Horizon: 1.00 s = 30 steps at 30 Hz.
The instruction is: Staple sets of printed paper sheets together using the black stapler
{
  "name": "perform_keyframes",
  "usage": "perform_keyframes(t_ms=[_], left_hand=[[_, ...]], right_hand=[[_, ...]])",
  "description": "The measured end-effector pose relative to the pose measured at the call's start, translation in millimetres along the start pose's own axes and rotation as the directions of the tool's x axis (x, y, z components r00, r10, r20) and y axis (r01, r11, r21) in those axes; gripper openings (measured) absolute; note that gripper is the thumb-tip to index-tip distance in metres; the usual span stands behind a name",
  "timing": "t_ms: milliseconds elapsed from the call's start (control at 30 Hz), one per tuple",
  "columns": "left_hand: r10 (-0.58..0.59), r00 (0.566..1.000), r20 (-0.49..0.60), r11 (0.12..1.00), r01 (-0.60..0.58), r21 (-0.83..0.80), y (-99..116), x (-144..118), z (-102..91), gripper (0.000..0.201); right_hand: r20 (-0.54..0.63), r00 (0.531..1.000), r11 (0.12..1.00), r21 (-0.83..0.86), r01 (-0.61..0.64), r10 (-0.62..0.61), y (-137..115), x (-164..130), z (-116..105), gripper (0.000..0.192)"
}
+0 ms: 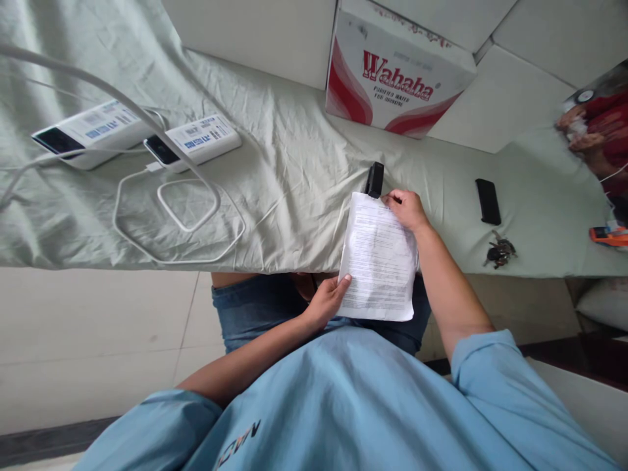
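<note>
**White paper stack in both hands, stapler at its top edge**

White printed sheets (377, 258) are lying half on the pale green cloth-covered table (294, 196), half hanging over my lap. Long axis is running away from me, tilted slightly left at the far end.

My left hand (326, 301) is gripping the near left edge, thumb on top. My right hand (406, 209) is pinching the far right corner, fingers closed on the paper.

The black stapler (375, 179) is sitting just beyond the far edge, touching or overlapping the top-left corner; can't tell whether the paper is in its mouth. Right hand is the nearer one to it, just beside.

Around:
- black phone (488, 201) and a bunch of keys (499, 251) to the right, well apart
- two power banks (147, 134) with white cables (176, 216) far left
- Wahaha water carton (397, 72) behind the stapler

Nothing is blocking the path between my hands and the stapler.
</note>
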<state>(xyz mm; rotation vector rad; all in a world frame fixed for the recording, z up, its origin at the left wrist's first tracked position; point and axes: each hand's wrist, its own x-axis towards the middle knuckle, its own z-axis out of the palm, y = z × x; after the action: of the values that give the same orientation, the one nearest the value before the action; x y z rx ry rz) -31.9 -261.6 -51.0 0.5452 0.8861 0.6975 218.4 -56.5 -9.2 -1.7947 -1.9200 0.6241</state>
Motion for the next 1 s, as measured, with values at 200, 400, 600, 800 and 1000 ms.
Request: perform_keyframes(t_ms=[200,400,600,800,1000], left_hand=[[0.042,0.998,-0.035,0.997,-0.040,0.072,-2.7,3.2,-1.8,0.076],[0.047,0.996,-0.070,0.993,-0.040,0.109,-4.5,5.2,-1.3,0.082],[0.026,0.998,-0.058,0.997,-0.022,0.067,-2.8,4.0,-0.5,0.079],[0.040,0.995,-0.087,0.993,-0.029,0.118,-2.2,4.3,1.4,0.081],[0.017,0.995,-0.093,0.994,-0.006,0.110,2.3,2.7,4.0,0.081]], right_hand=[[-0.025,0.998,0.999,-0.009,0.052,-0.052,0.9,-0.8,0.7,0.028],[-0.034,0.999,1.000,0.006,0.030,-0.030,4.2,0.5,2.8,0.026],[-0.045,0.999,1.000,0.010,0.025,-0.024,8.8,1.2,5.9,0.026],[-0.189,0.975,0.993,-0.021,0.114,-0.116,10.7,15.5,4.0,0.046],[-0.145,0.957,0.967,-0.078,0.243,-0.252,-0.9,44.3,11.1,0.080]])
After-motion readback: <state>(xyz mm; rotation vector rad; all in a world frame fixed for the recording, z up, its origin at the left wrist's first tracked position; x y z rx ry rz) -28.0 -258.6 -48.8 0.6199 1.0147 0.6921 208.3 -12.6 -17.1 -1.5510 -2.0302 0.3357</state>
